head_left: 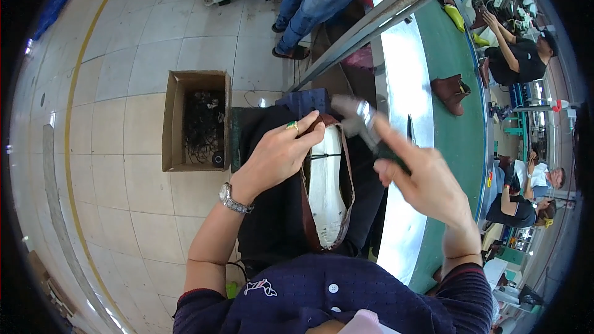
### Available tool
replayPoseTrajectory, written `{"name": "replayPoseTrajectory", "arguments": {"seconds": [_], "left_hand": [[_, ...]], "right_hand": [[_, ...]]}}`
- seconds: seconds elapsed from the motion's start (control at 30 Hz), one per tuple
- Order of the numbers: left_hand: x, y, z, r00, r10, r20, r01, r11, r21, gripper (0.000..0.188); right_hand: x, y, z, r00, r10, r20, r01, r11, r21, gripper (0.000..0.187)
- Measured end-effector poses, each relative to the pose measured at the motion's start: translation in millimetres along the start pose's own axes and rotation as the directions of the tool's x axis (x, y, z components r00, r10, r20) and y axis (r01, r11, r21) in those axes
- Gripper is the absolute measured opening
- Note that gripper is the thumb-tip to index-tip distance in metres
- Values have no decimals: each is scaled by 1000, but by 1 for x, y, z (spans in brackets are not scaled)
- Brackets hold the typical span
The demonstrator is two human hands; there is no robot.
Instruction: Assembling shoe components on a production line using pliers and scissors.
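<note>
Across my lap lies a dark red-brown shoe upper point(307, 213), sole side up, with a pale insole point(326, 195) showing inside its edges. A thin black cord crosses the insole. My left hand point(281, 153) pinches the leather edge at the far end of the upper. In my right hand point(433, 185) is a hammer point(366, 125) with a dark handle, my fingers closed round it. Its metal head, smeared by motion, is just to the right of the upper's far end, apart from the leather as far as I can see.
An open cardboard box point(175, 123) with dark scraps stands on the tiled floor at left. Along my right runs a metal ledge point(405, 210) beside a green conveyor belt point(456, 139) carrying a brown boot point(451, 94). A metal bar point(377, 21) slants overhead; several people work nearby.
</note>
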State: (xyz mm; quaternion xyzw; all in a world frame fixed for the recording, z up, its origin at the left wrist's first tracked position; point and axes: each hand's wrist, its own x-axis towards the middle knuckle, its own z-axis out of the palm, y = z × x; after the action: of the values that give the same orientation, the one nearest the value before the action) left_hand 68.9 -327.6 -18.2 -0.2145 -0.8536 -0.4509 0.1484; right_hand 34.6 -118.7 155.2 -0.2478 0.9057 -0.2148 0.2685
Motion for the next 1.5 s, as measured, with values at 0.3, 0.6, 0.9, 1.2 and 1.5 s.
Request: {"name": "replayPoseTrajectory", "arguments": {"seconds": [0.3, 0.6, 0.9, 1.2, 1.5], "left_hand": [[-4, -6, 4, 999, 47, 0, -47, 998, 35, 29], [5, -6, 6, 997, 69, -28, -68, 997, 26, 27], [1, -5, 8, 1000, 29, 6, -29, 1000, 8, 39], [5, 5, 12, 973, -225, -51, 201, 934, -297, 28], [3, 10, 14, 844, -527, 100, 484, 667, -566, 35]], "right_hand": [[17, 13, 22, 1000, -11, 18, 13, 995, -102, 68], [18, 32, 39, 999, 2, 48, 4, 991, -132, 68], [14, 44, 64, 993, -18, -115, -7, 977, -215, 72], [21, 45, 58, 984, -111, -140, 62, 948, -312, 68], [16, 44, 65, 885, -141, -444, 181, 982, 49, 72]]}}
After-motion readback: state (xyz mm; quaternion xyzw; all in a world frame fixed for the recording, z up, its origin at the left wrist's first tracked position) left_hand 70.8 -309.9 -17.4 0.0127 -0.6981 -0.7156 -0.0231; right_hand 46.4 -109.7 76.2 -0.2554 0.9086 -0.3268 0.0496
